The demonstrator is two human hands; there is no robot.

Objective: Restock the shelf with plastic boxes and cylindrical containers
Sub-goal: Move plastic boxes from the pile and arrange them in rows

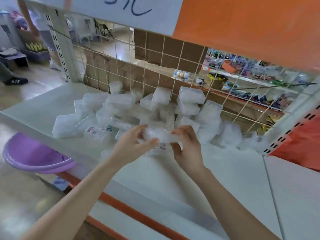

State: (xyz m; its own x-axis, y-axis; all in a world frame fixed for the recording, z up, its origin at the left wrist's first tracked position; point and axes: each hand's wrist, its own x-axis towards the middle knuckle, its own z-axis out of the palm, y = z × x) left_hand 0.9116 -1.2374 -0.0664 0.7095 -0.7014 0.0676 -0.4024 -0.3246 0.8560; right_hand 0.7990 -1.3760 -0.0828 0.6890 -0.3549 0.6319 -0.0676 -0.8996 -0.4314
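Left hand (133,144) and right hand (187,146) pinch one clear box (160,137) before the pile (155,104) heaped on the shelf (225,170); restocking looks underway, unfinished.

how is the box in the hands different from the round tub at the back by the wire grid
The held box is flat and oblong; the round tub is a cylinder standing upright. The held box is gripped by the left hand and right hand in front of the pile; the round tub stands untouched behind the pile, against the wire grid. Both are clear, whitish plastic.
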